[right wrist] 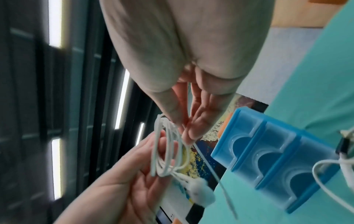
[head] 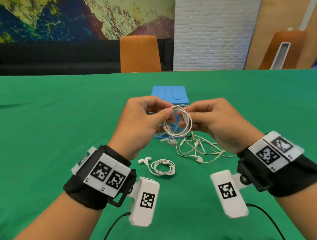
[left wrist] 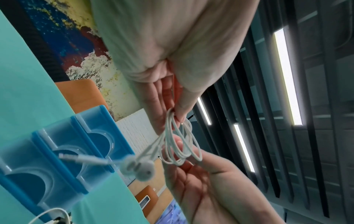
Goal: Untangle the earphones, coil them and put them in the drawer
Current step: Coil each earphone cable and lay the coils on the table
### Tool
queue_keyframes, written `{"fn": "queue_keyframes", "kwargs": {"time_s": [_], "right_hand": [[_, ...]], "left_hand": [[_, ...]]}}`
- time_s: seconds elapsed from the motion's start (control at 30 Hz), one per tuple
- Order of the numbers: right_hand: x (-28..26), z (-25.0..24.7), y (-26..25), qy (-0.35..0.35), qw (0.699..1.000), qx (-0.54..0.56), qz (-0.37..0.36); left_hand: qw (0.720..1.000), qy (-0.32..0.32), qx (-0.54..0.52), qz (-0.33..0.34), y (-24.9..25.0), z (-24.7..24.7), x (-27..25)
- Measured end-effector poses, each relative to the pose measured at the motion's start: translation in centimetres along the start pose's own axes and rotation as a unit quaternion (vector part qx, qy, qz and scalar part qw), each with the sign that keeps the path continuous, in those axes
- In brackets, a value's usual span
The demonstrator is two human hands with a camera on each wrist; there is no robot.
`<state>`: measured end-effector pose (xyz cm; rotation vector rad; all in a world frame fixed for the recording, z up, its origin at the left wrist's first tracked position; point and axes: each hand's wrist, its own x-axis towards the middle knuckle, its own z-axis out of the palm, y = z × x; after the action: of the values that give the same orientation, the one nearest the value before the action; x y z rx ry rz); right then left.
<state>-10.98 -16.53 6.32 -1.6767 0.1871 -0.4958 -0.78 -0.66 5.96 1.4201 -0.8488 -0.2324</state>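
Observation:
A coil of white earphone cable (head: 178, 121) is held above the table between both hands. My left hand (head: 168, 114) pinches its upper left side with thumb and fingers. My right hand (head: 185, 118) pinches the right side. In the left wrist view my left hand (left wrist: 175, 116) grips the coil (left wrist: 182, 144), and its two earbuds (left wrist: 141, 169) dangle below. In the right wrist view my right hand (right wrist: 180, 126) holds the coil (right wrist: 166, 151), with the plug end (right wrist: 220, 180) hanging free. Behind the hands stands the blue drawer unit (head: 169, 95), its drawers (right wrist: 268, 153) pushed in.
A second pair of earphones (head: 163, 167) lies coiled on the green tablecloth (head: 44, 133) below my hands. A tangled pair (head: 198, 148) lies to the right of it, in front of the drawer unit. An orange chair (head: 139, 53) stands at the table's far edge.

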Motion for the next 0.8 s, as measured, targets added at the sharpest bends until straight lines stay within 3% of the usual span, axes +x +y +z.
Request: {"fn": "queue_keyframes", "kwargs": {"time_s": [0.1,0.33,0.5,0.8], "right_hand": [[-0.2,0.1,-0.6,-0.018,0.992,0.119,0.031],[-0.3,1.5,-0.2,-0.011,0.992,0.115,0.057],[-0.7,1.1,-0.2,-0.072,0.961,0.226,0.140],[-1.0,0.1,0.6,-0.144,0.936,0.287,0.144]], "left_hand": [[1.000,0.016,0.014,0.007,-0.2,-0.2,0.2],[0.997,0.022,0.069,0.023,-0.7,-0.6,0.3],[0.992,0.009,0.115,0.042,-1.0,-1.0,0.2],[0.989,0.021,0.127,0.069,-1.2,-1.6,0.7]]}}
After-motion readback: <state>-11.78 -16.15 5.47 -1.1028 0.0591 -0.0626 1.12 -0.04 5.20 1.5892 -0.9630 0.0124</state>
